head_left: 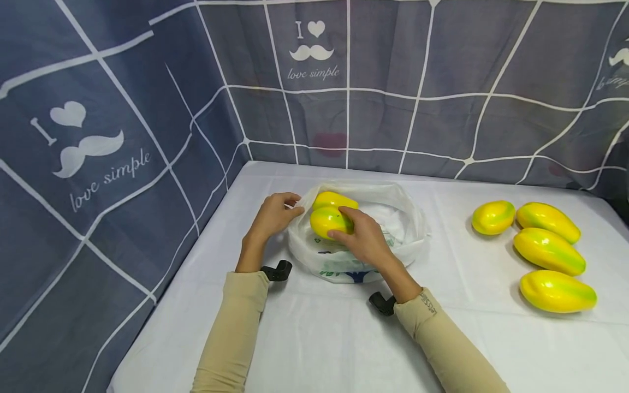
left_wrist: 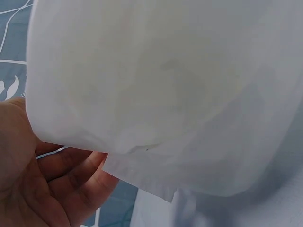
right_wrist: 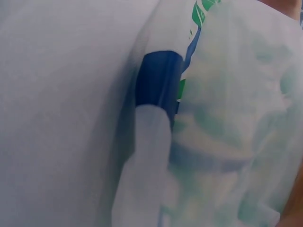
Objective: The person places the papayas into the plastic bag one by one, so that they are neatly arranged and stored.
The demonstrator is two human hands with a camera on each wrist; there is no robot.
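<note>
A white plastic bag [head_left: 413, 240] with green and blue print stands with its mouth spread wide. My right hand [head_left: 368, 239] reaches into the opening and grips a glossy yellow papaya [head_left: 326, 221], thumb at the near side and fingers over the top. Behind it, a second papaya [head_left: 336, 199] shows inside the bag. At the left rim, my left hand [head_left: 276, 214] pinches the bag's edge. The left wrist view has the thin plastic [left_wrist: 156, 94] hanging in front of the curled fingers [left_wrist: 78, 177]. In the right wrist view the bag's printed side [right_wrist: 213, 137] hides the right fingers.
Several more papayas, yellow with green streaks, lie at the right of the white-covered table [head_left: 314, 338]; the nearest papaya [head_left: 557, 291] is at the front of the group. A grey checked curtain [head_left: 383, 125] hangs along the back and left edges.
</note>
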